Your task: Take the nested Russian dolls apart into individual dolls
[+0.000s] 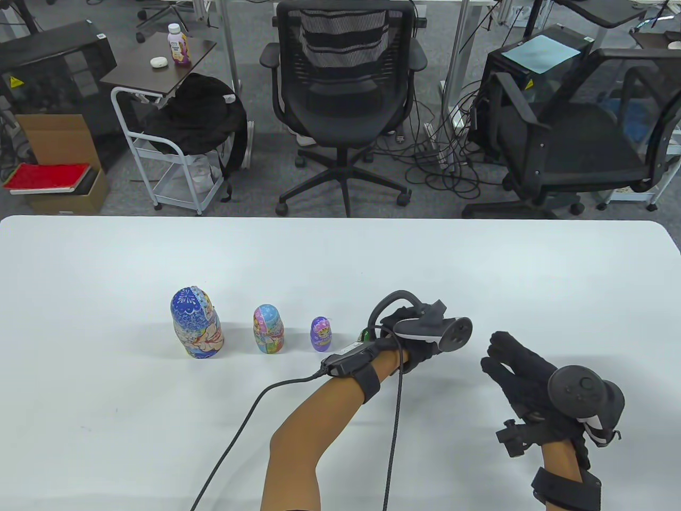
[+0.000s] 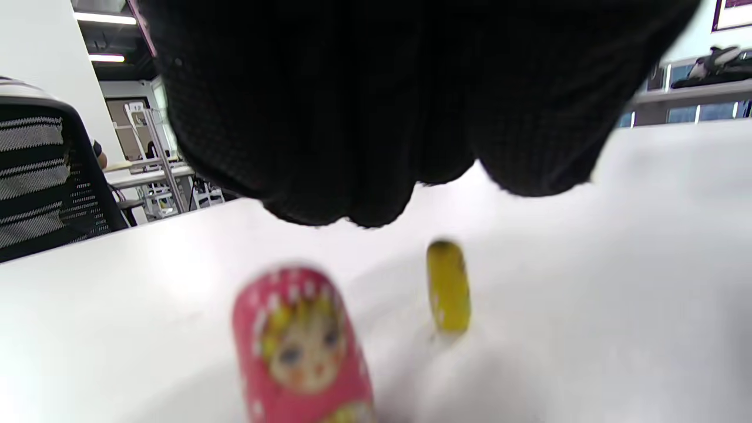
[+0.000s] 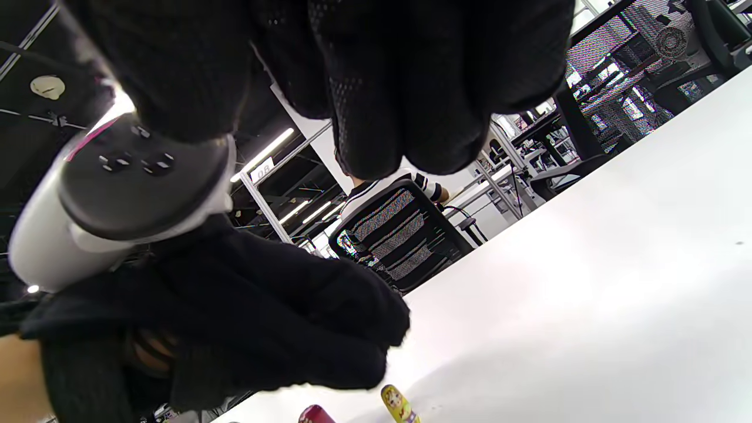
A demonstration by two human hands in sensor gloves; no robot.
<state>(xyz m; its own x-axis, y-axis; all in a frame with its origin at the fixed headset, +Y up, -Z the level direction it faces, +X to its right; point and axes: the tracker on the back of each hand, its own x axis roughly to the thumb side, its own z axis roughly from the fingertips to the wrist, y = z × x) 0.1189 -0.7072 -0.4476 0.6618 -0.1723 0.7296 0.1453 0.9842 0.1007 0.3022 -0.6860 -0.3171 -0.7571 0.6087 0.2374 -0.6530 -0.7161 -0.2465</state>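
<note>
Three painted dolls stand in a row on the white table (image 1: 159,255): a large blue one (image 1: 197,323), a medium pink and blue one (image 1: 268,329) and a small purple one (image 1: 321,334). My left hand (image 1: 396,324) hovers palm down to the right of the row. Under it stand a small red doll (image 2: 302,346) and a tiny yellow doll (image 2: 448,286), both free of the fingers (image 2: 364,147). Both also show in the right wrist view, yellow (image 3: 399,404) and red (image 3: 314,415). My right hand (image 1: 505,356) is held off to the right, fingers spread, holding nothing.
A cable (image 1: 239,420) runs from my left wrist across the table toward the front edge. Office chairs (image 1: 340,80) and a cart (image 1: 170,133) stand beyond the table's far edge. A small dark item (image 1: 366,335) peeks out at my left hand's edge.
</note>
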